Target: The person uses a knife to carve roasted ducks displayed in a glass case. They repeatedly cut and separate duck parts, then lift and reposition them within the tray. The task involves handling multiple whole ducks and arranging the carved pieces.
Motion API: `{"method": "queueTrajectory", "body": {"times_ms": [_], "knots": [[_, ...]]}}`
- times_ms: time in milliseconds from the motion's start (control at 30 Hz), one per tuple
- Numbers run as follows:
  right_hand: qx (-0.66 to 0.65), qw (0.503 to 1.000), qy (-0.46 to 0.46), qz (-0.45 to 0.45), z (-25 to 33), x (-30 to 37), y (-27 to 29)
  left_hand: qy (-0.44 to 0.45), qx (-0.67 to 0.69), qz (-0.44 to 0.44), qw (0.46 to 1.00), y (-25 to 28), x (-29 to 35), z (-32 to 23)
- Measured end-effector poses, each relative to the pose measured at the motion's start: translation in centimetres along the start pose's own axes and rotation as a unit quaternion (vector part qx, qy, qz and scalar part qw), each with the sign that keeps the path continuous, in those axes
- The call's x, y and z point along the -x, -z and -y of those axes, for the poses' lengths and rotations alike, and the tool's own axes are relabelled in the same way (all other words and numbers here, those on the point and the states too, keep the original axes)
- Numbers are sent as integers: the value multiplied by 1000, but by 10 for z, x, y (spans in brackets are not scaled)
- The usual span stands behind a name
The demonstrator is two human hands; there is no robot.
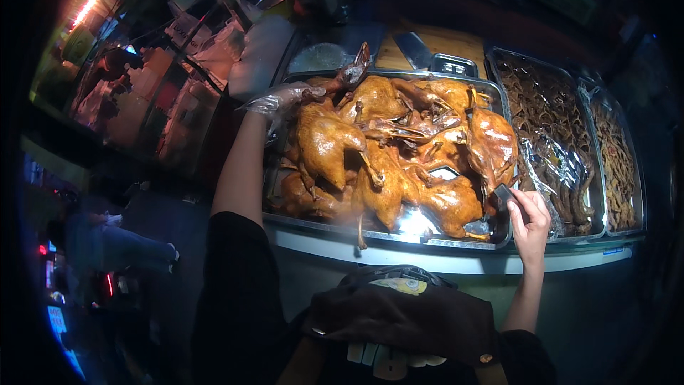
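Observation:
My left hand (283,98), in a clear plastic glove, is closed round the neck of a glossy brown roast duck (324,144). The duck's head sticks up beyond my fingers, and its body hangs over the left part of a metal tray (385,241). Several more roast ducks (447,203) lie heaped in that tray. At the tray's front right corner, my bare right hand (531,215) pinches a small black flat-ended piece (504,193) against the rightmost duck (491,144). What that piece belongs to cannot be made out.
Right of the ducks stand two trays of dark braised pieces (538,93) and brown strips (617,164), partly under clear film. Behind lie a wooden board (395,53) and a small metal tray (454,65). Hanging bags (189,36) fill the left. A person's legs (135,253) show at lower left.

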State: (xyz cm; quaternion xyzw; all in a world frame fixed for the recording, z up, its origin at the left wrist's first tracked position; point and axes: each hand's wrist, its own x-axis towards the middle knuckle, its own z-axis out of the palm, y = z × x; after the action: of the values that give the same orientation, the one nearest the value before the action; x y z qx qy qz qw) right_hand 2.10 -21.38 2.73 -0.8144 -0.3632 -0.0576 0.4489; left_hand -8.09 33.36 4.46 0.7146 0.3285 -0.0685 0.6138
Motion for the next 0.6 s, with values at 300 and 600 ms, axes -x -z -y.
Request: {"method": "queueTrajectory", "body": {"times_ms": [300,600], "knots": [[44,997,-61,-27,19,22,-8,-151,99,48,982,-5,-6,-6],[42,998,-28,-37,15,14,-11,-271,137,140,943,-47,89,-140]]}}
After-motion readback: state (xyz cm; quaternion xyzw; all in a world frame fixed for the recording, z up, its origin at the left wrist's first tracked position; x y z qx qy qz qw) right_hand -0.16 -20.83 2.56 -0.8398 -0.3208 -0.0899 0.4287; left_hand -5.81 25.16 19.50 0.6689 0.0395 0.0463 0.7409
